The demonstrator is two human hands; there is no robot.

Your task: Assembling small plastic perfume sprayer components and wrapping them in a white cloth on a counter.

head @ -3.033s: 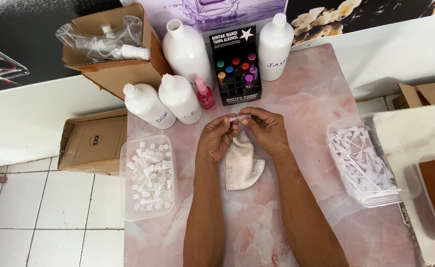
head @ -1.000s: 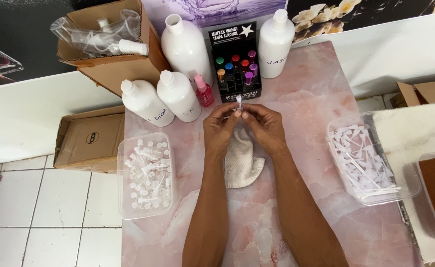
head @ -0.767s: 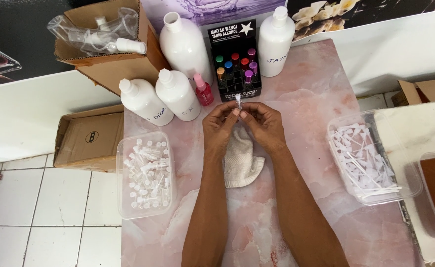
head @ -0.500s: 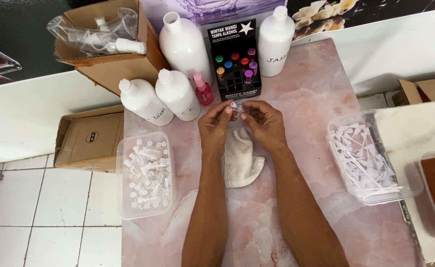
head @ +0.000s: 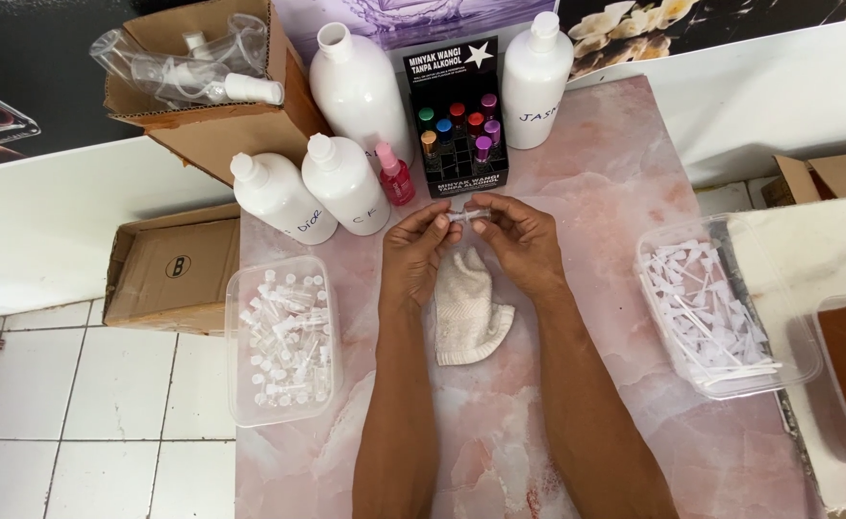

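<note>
We saw both forearms reach in from the near edge of the pink marbled tabletop. Just past them a white folded cloth lay at the middle of the tabletop, right below the hands. The left hand and the right hand met above the cloth, and their fingertips pinched the two ends of a small clear vial, held level between them. By the left edge sat a clear tub of small vials; by the right edge, a clear tub of white spray stems. Farther on, toward the far left corner, two white bottles stood side by side, with a small pink bottle just right of them. Along the far edge we found a black display box of coloured roll-ons between two taller white bottles. A cardboard box sat beyond the far left corner.
</note>
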